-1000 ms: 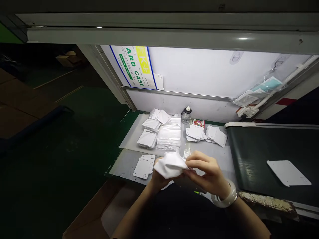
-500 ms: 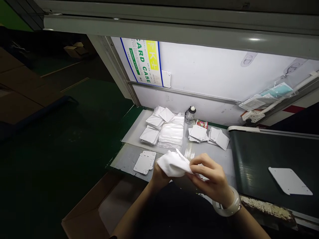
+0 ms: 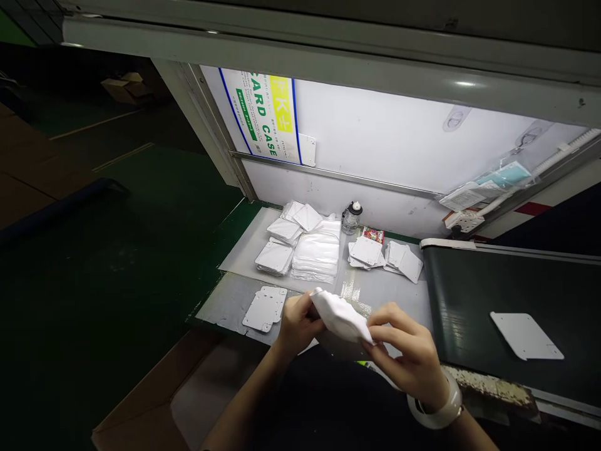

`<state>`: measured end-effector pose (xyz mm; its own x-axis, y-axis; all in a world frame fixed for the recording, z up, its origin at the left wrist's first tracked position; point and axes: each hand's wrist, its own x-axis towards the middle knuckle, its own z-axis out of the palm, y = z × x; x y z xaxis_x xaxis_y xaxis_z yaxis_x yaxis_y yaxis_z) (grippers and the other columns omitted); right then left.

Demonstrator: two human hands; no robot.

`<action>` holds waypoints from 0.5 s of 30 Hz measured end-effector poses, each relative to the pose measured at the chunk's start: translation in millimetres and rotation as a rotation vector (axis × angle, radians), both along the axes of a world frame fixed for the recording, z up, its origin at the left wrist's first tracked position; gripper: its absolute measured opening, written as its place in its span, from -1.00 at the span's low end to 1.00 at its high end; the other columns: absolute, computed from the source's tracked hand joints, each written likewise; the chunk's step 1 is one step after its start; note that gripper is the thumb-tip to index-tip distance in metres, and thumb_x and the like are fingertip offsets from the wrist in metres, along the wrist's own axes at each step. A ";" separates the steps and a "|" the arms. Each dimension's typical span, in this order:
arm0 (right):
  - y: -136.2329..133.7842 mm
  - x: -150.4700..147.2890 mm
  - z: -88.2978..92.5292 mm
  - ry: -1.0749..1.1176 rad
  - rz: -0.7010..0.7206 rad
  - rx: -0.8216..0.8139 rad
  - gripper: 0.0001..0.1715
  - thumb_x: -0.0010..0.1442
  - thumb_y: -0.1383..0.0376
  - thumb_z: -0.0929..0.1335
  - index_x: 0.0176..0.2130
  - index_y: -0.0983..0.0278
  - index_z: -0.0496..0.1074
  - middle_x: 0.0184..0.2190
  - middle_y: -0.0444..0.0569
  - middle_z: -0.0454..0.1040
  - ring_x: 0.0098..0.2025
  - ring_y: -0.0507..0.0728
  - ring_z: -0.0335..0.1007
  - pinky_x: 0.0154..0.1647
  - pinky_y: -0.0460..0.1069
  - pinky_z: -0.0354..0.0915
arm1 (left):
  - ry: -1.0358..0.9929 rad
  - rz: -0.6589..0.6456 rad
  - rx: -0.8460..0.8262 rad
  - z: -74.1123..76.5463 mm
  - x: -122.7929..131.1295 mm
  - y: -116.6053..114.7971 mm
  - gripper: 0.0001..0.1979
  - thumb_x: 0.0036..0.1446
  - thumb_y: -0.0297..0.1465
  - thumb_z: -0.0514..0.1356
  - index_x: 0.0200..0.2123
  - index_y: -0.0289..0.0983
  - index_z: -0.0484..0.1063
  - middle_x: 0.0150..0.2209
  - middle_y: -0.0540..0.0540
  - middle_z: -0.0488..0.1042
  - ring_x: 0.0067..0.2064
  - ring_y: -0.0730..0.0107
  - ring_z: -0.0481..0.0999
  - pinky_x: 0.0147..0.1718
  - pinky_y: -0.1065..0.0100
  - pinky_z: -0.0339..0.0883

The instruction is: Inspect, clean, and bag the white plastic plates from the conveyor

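Note:
A white cloth (image 3: 342, 316) is held between my two hands above the front of the bench, folded over at its top edge. My left hand (image 3: 297, 322) is closed on its left end, fingers curled. My right hand (image 3: 408, 344) pinches the right end between thumb and fingers; a pale band circles that wrist. Below the cloth shows a greyish flat surface, perhaps a plate, mostly hidden. Left of my left hand, flat white plates (image 3: 265, 309) with small holes lie on the bench. Farther back sit stacked white plates (image 3: 275, 257) beside a pile of thin white sheets or bags (image 3: 315, 254).
More white plates (image 3: 367, 250) and another stack (image 3: 404, 262) lie at the back right, near a clear bottle (image 3: 352, 219) and a red packet (image 3: 373, 235). On the right, a dark conveyor belt (image 3: 462, 282) carries one white plate (image 3: 526, 336). A cardboard box (image 3: 136, 407) stands below left.
The cloth has turned from lying broad and loose to a steeper, narrower fold. My left hand has come up beside its left end. The view has shifted slightly right.

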<state>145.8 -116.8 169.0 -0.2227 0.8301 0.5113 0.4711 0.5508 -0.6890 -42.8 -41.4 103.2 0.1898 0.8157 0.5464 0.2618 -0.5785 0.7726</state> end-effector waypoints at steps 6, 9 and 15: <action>15.8 -9.0 7.2 0.028 0.005 0.059 -0.79 0.15 0.50 0.32 -0.23 0.24 0.44 -0.37 -0.01 0.43 -0.34 0.08 0.34 -0.35 0.01 0.33 | -0.047 -0.183 -0.124 -2.7 9.0 -10.0 -0.65 -0.12 -0.16 0.36 -0.59 -0.29 0.35 -0.65 0.05 0.34 -0.60 0.52 0.28 -0.64 0.46 0.17; 17.8 -11.7 8.1 0.029 -0.003 0.069 -0.82 0.15 0.50 0.33 -0.26 0.25 0.43 -0.37 -0.01 0.43 -0.35 0.08 0.33 -0.36 0.01 0.32 | -0.092 -0.179 -0.230 -5.2 8.4 -12.0 -0.61 -0.15 -0.14 0.37 -0.62 -0.31 0.33 -0.67 0.07 0.29 -0.62 0.54 0.23 -0.67 0.47 0.14; 1.6 -5.5 0.9 0.003 0.046 0.016 -0.80 0.11 0.54 0.33 -0.29 0.27 0.41 -0.41 -0.02 0.41 -0.37 0.09 0.30 -0.36 0.03 0.28 | -0.021 0.008 -0.081 -1.9 -13.7 1.1 -0.75 -0.11 -0.36 0.30 -0.62 -0.28 0.27 -0.69 0.14 0.17 -0.64 0.60 0.13 -0.67 0.51 0.05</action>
